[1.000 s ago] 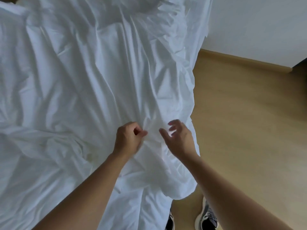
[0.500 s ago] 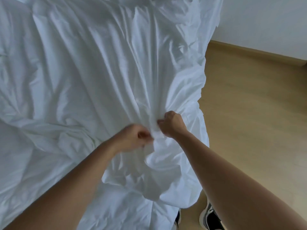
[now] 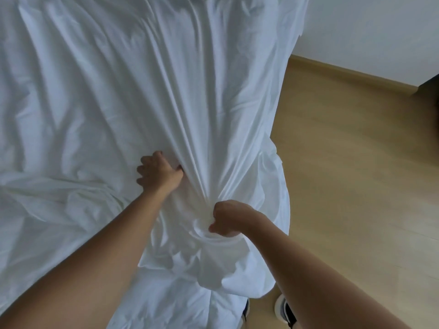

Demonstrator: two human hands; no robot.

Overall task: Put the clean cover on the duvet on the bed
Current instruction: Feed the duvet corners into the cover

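The white duvet cover (image 3: 99, 96) lies wrinkled over the bed and fills the left and middle of the view. Its right edge hangs down toward the floor. My right hand (image 3: 229, 218) is a fist clenched on a bunch of the cover near the bed's near right side. Tight folds fan out from that fist toward the far end. My left hand (image 3: 158, 173) rests farther up and to the left, its fingers curled into the cover beside those folds. The duvet itself cannot be told apart from the cover.
Light wooden floor (image 3: 356, 186) runs along the right of the bed, bounded by a baseboard and white wall (image 3: 368, 27). A dark piece of furniture (image 3: 431, 91) shows at the right edge. My shoes (image 3: 286, 309) stand at the bed's near corner.
My right hand has closed on the cover and dragged it toward me, pulling the folds taut. My left hand has let go of the bunch and shifted up and left on the cover.
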